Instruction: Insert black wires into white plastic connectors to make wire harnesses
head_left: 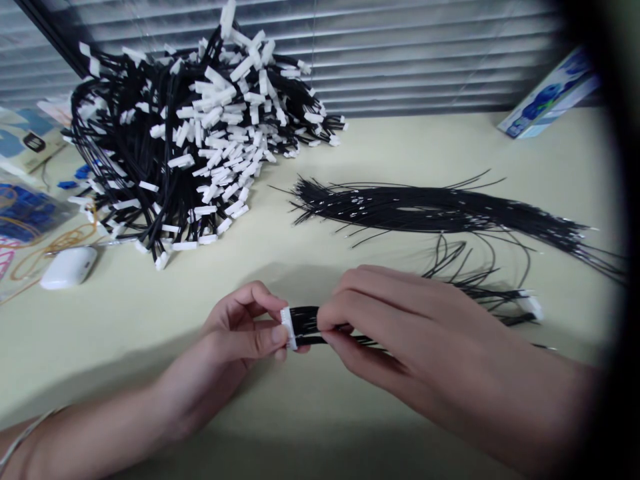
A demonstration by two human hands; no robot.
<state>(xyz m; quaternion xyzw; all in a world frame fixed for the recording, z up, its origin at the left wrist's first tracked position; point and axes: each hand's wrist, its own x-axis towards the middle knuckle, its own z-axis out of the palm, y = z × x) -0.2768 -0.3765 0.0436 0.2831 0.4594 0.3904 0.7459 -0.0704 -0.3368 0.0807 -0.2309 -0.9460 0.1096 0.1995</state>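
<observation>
Between thumb and fingers, my left hand (245, 330) grips a white connector housing (287, 328). Black wires (306, 320) run out of its right side toward my right hand (395, 320), whose thumb and forefinger are pinched together on a wire close to the housing. The exact wire tip is hidden by my fingers. Past my right hand the wires fan out, and a second white connector (531, 305) lies at their far end on the table. Behind my hands stretches a long bundle of loose black wires (420, 208) with shiny crimped ends.
A large heap of black cables with white connectors (200, 127) fills the back left. At left lie a white earbud case (69, 268), orange cords (60, 243) and a bag of blue parts (30, 207). A blue-and-white box (547, 97) stands at back right, before window blinds (425, 53).
</observation>
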